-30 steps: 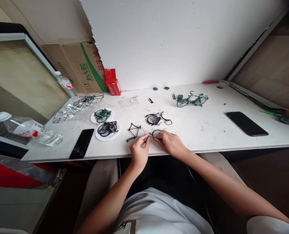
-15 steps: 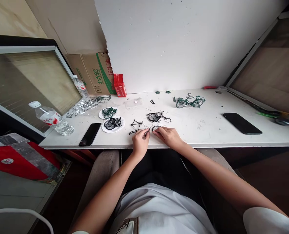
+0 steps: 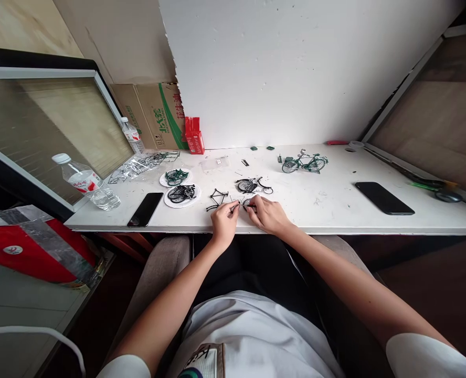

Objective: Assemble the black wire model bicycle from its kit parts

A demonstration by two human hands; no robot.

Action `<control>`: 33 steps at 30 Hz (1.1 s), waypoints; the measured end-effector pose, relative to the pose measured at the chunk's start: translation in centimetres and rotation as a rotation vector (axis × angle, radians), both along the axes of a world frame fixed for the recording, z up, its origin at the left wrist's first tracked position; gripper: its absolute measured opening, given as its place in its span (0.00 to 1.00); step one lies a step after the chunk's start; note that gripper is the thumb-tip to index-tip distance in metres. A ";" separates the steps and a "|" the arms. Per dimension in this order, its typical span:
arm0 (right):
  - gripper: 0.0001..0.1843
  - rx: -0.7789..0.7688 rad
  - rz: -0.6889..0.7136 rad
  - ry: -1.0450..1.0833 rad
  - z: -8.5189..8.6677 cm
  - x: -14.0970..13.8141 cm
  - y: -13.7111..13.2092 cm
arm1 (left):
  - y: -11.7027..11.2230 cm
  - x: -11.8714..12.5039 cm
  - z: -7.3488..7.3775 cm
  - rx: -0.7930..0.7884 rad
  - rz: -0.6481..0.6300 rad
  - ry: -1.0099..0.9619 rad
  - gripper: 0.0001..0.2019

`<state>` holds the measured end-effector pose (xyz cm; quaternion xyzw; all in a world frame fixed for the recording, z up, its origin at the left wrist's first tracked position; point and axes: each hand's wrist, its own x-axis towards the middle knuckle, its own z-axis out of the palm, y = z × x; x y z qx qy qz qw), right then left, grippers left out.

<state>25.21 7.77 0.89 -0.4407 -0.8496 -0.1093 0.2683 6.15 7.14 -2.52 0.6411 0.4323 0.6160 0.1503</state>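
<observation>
Above the front edge of the white table, my left hand pinches a small dark piece between thumb and fingertips. My right hand is close beside it, its fingertips closed on a thin dark part, too small to name. The two pieces almost meet, and I cannot tell whether they are joined. Just left of my left hand lies a black model bicycle frame. A small spoked wheel shows partly behind my right fingers. Farther back are black bicycle parts with a wheel and curved pieces.
A green model bicycle stands at the back right. Paper plates at left hold black and green parts. Phones lie at both sides. Water bottles, plastic part frames and a red box line the left.
The whole view has shifted slightly. My right fingers have curled a little more around the thin part, and both hands stay close together over the same spot.
</observation>
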 end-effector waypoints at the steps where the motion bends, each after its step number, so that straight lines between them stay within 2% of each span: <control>1: 0.14 0.000 0.029 0.002 0.0 0.1 -0.1 | 0.0 0.0 0.0 0.002 0.002 -0.005 0.08; 9: 0.14 0.110 0.126 -0.058 -0.7 0.7 -0.5 | 0.1 -0.1 -0.4 0.019 0.015 0.032 0.08; 15: 0.18 0.137 0.087 -0.059 -1.1 0.4 -0.5 | 0.0 -0.2 -0.3 0.034 0.021 0.069 0.08; 22: 0.24 0.066 0.034 -0.105 -1.3 0.4 -0.3 | -0.1 0.0 -0.3 0.060 -0.005 0.039 0.08; 26: 0.26 -0.017 -0.002 -0.108 -0.9 0.3 -0.6 | -0.2 0.0 -0.3 0.071 -0.017 0.042 0.08; 29: 0.22 -0.075 -0.010 -0.029 -0.3 0.3 -1.0 | -0.2 -0.1 -0.2 0.050 -0.016 0.038 0.08; 33: 0.16 -0.072 0.064 0.030 -0.1 0.3 -1.0 | -0.1 -0.1 -0.4 -0.001 0.008 -0.002 0.12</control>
